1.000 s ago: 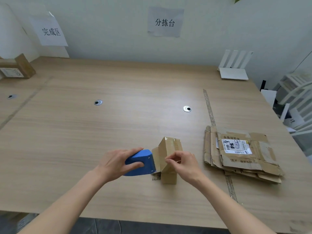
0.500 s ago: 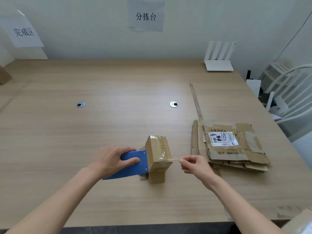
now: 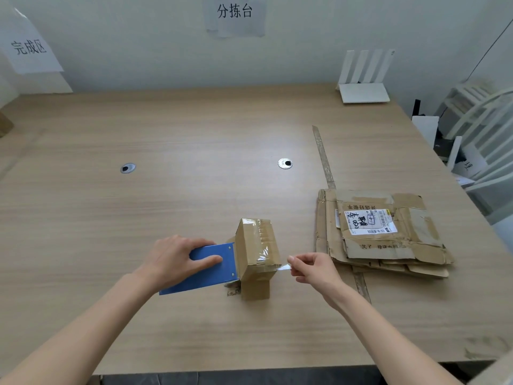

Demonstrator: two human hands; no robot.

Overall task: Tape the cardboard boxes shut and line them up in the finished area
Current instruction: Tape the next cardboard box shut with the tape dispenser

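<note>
Left hand (image 3: 177,259) grips blue tape dispenser (image 3: 205,269), pressed vs small cardboard box (image 3: 256,255) standing near table (image 3: 194,134) front edge. Right hand (image 3: 313,269) pinches clear tape strip (image 3: 283,267) off box's right side. Flattened boxes (image 3: 383,234) stacked just right.

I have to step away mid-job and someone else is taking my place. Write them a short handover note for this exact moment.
Left hand grips the blue tape dispenser, pressed against the small cardboard box.
Right hand pinches the clear tape end pulled across the box top.
The box stands near the table's front edge; flattened cardboard lies to its right.
Done: tape partly laid over the box.
Left: cut and press down the tape, then move the box to the finished area, marked by the sign at far left.
</note>
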